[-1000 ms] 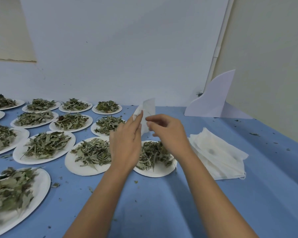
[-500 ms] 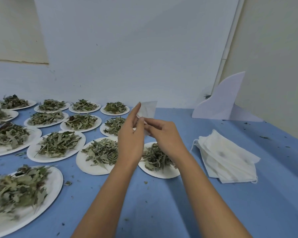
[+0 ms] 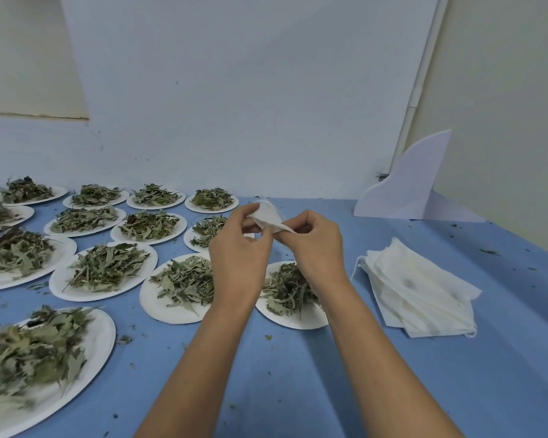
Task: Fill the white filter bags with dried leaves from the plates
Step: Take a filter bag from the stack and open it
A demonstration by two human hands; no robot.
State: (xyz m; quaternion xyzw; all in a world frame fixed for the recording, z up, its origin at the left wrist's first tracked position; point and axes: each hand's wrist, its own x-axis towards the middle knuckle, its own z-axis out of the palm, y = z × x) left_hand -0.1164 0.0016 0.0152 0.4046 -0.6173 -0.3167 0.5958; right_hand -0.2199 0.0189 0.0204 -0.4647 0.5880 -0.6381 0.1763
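White, thin and limp, the filter bag (image 3: 268, 216) sits just above the middle of the frame, pinched between my two hands. My left hand (image 3: 239, 257) grips its left side, thumb and fingertips curled onto it. My right hand (image 3: 318, 248) pinches the lower right edge with its fingers folded in. Both hands are closed on the bag and hold it in the air, not resting on the blue surface (image 3: 298, 390). The bag is crumpled into a wedge, and I cannot tell whether its mouth has parted. No leaves show in it.

The step, as I read it, is getting that mouth open. To do it well I would rub the two layers against each other between thumb and forefinger until they slip apart, then draw them open gently. Fabric this light could probably tear or crease shut under a hard tug. Once it is open, I would let the left hand hold the rim wide and free the right for picking up leaves.

The nearest plate (image 3: 293, 322) lies directly below my right wrist, a little right of centre, with its dried leaves (image 3: 285, 289) heaped loosely. I think it best to lower the bag close over that plate before filling, so that strays fall back on it and not among the crumbs (image 3: 268, 337) on the surface. The leaves look brittle, so small pinches should go in more cleanly than a fistful. The stack of spare bags (image 3: 421, 289) lies at the right of the frame, apart from that plate.
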